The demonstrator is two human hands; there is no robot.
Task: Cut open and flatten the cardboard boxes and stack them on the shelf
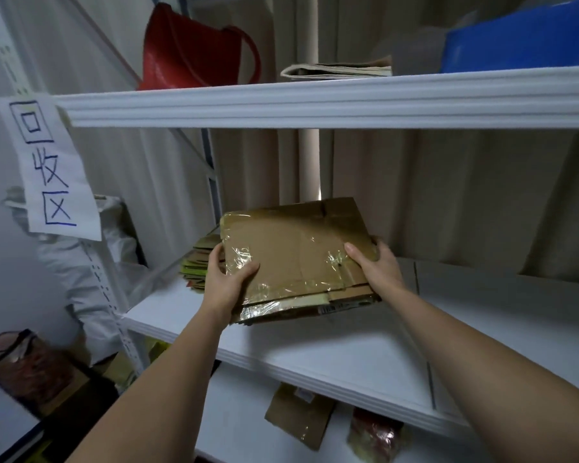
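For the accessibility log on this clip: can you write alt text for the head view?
Both hands, left hand and right hand, grip a flattened cardboard box wrapped in clear tape over the white middle shelf, in front of a cardboard stack. A red bag sits on the shelf above.

Matt brown cardboard [295, 248] patched with glossy crinkled tape, smooth white shelf [331, 355], shiny red bag [188, 51]
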